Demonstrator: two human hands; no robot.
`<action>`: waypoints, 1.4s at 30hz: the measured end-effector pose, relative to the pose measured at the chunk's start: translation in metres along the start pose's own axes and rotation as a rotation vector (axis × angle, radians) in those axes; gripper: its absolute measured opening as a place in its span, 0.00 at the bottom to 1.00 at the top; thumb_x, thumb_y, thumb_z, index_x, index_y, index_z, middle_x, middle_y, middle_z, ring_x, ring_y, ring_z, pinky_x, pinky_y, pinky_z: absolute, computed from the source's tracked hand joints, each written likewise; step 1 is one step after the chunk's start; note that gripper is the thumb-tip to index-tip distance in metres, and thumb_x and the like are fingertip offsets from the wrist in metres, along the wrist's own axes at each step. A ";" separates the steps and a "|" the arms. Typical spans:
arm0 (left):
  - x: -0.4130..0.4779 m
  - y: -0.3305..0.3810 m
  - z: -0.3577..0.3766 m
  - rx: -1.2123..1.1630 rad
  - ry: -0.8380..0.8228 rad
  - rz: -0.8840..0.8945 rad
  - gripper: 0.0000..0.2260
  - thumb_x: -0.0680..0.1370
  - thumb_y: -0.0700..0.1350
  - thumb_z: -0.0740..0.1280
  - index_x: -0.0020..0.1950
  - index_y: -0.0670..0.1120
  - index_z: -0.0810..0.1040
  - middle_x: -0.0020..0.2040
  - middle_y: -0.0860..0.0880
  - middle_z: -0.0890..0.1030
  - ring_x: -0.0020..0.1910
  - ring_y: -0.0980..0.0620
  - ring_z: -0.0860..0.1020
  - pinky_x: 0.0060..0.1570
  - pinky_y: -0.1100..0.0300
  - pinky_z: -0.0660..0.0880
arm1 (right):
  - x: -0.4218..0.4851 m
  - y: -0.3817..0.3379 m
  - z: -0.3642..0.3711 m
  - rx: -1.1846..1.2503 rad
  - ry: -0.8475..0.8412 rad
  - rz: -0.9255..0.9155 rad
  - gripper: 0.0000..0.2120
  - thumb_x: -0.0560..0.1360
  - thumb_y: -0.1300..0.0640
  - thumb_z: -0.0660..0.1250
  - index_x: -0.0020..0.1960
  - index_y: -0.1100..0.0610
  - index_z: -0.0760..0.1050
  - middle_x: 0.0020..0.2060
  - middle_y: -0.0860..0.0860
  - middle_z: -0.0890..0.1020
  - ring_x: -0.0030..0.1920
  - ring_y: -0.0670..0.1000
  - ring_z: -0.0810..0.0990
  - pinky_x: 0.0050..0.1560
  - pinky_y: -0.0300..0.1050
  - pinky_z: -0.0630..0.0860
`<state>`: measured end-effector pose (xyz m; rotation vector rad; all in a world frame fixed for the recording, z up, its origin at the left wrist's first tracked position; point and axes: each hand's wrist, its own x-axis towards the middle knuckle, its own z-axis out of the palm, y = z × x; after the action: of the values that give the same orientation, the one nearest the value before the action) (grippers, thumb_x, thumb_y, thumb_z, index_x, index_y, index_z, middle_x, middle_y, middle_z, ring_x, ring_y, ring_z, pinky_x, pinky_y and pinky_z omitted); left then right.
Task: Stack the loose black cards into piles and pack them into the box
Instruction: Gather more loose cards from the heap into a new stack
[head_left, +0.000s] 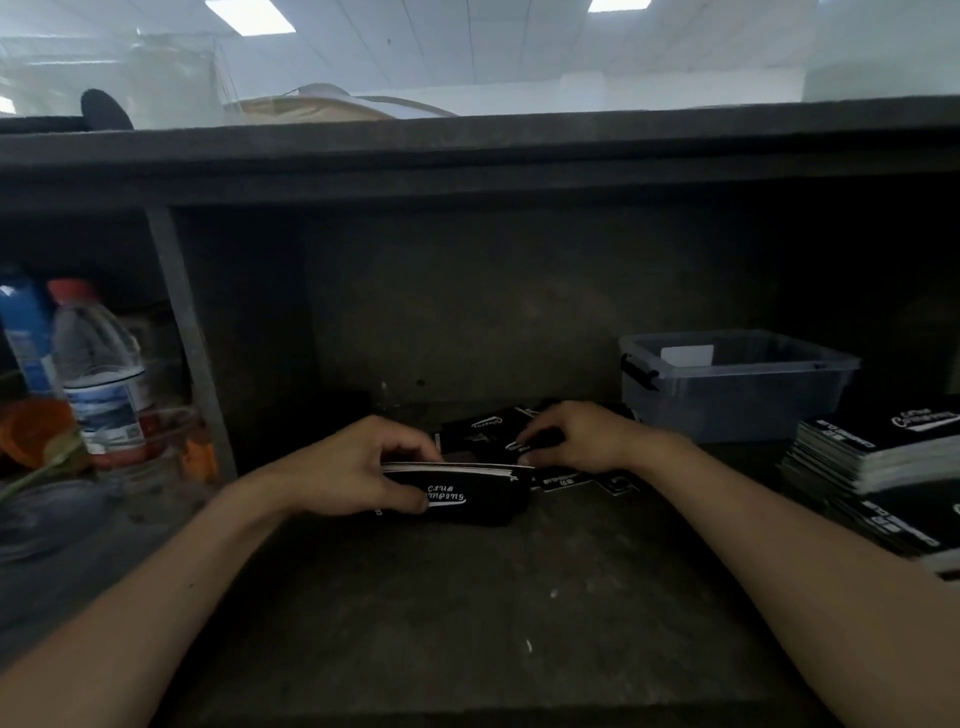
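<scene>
My left hand (358, 465) grips a stack of black cards (467, 491) with white lettering, held just above the dark table. Just beyond it, my right hand (576, 434) pinches one loose black card (535, 441) from a small scatter of loose cards (483, 426) lying at the back of the table. A clear plastic box (737, 384) with a black latch stands at the back right, with a white card inside it. Tall piles of stacked black cards (883, 462) sit at the far right edge.
A dark shelf board (467, 150) overhangs the work area. To the left, behind a grey upright post (182, 332), stand a water bottle (98, 374) with a red cap, a blue container and orange items. Dark table surface (467, 623) stretches toward me.
</scene>
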<state>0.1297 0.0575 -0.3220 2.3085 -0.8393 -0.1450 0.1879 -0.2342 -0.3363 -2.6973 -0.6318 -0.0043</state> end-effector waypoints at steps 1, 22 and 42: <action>0.002 0.000 0.002 -0.001 0.006 0.007 0.09 0.74 0.38 0.76 0.51 0.48 0.84 0.48 0.50 0.85 0.46 0.55 0.83 0.46 0.61 0.78 | -0.001 0.003 -0.002 -0.039 0.054 0.046 0.23 0.71 0.40 0.72 0.63 0.48 0.79 0.63 0.47 0.78 0.63 0.48 0.75 0.59 0.39 0.70; 0.007 -0.004 0.013 0.099 0.151 0.055 0.07 0.67 0.53 0.77 0.43 0.57 0.82 0.54 0.57 0.81 0.52 0.54 0.83 0.51 0.57 0.80 | -0.018 -0.024 -0.029 0.969 0.417 0.040 0.28 0.74 0.69 0.69 0.66 0.51 0.61 0.35 0.54 0.84 0.32 0.51 0.83 0.31 0.41 0.78; 0.010 -0.005 0.017 -0.123 0.169 0.090 0.24 0.75 0.33 0.73 0.66 0.55 0.78 0.59 0.55 0.85 0.59 0.54 0.83 0.57 0.64 0.79 | -0.022 -0.024 -0.026 0.583 -0.013 0.168 0.13 0.78 0.60 0.59 0.57 0.57 0.79 0.56 0.55 0.83 0.54 0.50 0.82 0.54 0.45 0.73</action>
<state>0.1347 0.0447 -0.3372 2.1305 -0.8224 0.0369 0.1600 -0.2330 -0.3060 -2.1728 -0.3374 0.2085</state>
